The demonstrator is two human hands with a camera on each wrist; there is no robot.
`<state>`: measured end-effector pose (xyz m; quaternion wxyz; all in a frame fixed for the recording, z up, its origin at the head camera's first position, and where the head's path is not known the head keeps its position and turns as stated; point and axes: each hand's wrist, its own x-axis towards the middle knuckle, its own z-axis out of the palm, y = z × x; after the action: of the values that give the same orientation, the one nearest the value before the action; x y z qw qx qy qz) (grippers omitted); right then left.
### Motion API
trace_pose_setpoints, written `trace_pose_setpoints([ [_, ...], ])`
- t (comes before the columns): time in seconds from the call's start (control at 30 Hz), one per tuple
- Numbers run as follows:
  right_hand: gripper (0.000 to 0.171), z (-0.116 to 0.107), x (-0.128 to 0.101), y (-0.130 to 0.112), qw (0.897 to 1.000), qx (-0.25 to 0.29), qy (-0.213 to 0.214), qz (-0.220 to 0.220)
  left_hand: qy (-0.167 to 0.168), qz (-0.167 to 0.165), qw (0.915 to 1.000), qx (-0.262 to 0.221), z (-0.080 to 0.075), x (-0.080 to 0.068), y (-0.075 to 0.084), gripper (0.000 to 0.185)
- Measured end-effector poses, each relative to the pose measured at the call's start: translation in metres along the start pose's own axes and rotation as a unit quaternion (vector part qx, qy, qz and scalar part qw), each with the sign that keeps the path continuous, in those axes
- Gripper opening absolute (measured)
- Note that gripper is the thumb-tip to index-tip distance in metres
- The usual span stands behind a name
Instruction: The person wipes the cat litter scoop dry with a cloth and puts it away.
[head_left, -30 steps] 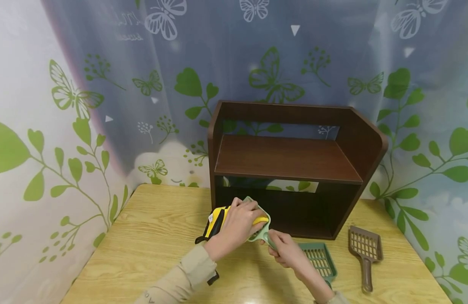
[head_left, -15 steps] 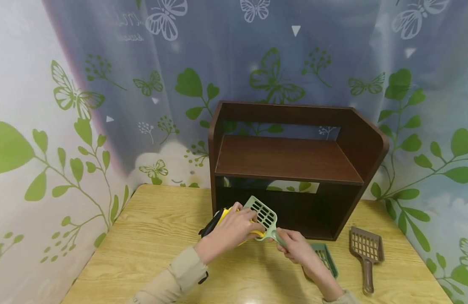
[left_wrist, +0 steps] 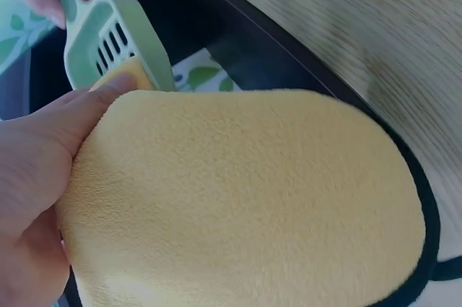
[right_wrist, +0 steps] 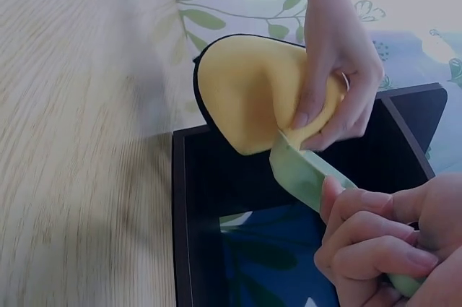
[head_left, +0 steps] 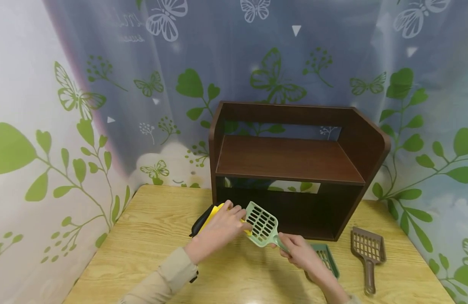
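Note:
My right hand grips the handle of a light green slotted litter scoop. The scoop is held above the table, in front of the shelf. My left hand pinches a yellow plush cleaning cloth with black edging. In the right wrist view, a fold of the cloth between thumb and fingers meets the scoop's rim. The left wrist view shows the cloth's broad yellow face hanging beside the hand and a small fold of it inside the scoop's edge. My left fingertips are partly hidden by the cloth.
A dark brown two-tier shelf stands at the back of the wooden table. A dark green slotted scoop lies partly under my right forearm. To its right lies a brown scoop. Patterned curtain surrounds the table.
The left hand with the cloth has moved left and slightly down across the scoop, baring its slotted face. My right hand has shifted slightly right with the scoop.

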<state>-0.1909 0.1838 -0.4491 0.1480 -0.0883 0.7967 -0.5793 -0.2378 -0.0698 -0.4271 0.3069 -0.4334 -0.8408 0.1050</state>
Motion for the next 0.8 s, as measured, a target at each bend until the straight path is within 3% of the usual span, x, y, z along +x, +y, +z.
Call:
trace_pose_setpoints([
  [0.23,0.048,-0.005,-0.005,0.001,1.0,0.001,0.01,0.008,0.043,-0.028,0.9983,-0.027,0.004,-0.012,-0.012,0.014],
  [0.43,0.05,-0.012,-0.009,0.002,1.0,0.011,0.005,0.017,0.059,-0.101,0.9866,-0.114,0.007,-0.023,-0.016,0.015],
  [0.53,0.05,-0.015,-0.01,0.002,1.0,0.016,0.002,0.022,0.072,-0.15,0.9724,-0.163,0.011,-0.028,-0.017,0.015],
  [0.63,0.051,-0.015,-0.01,0.002,0.999,0.024,0.001,0.029,0.092,-0.197,0.9522,-0.215,0.014,-0.031,-0.017,0.014],
  [0.7,0.052,-0.014,-0.01,0.001,0.999,0.034,-0.001,0.03,0.103,-0.227,0.9362,-0.247,0.016,-0.031,-0.016,0.013],
  [0.8,0.051,-0.012,-0.009,0.0,0.999,0.046,-0.009,0.023,0.103,-0.276,0.9056,-0.305,0.018,-0.03,-0.013,0.013],
])
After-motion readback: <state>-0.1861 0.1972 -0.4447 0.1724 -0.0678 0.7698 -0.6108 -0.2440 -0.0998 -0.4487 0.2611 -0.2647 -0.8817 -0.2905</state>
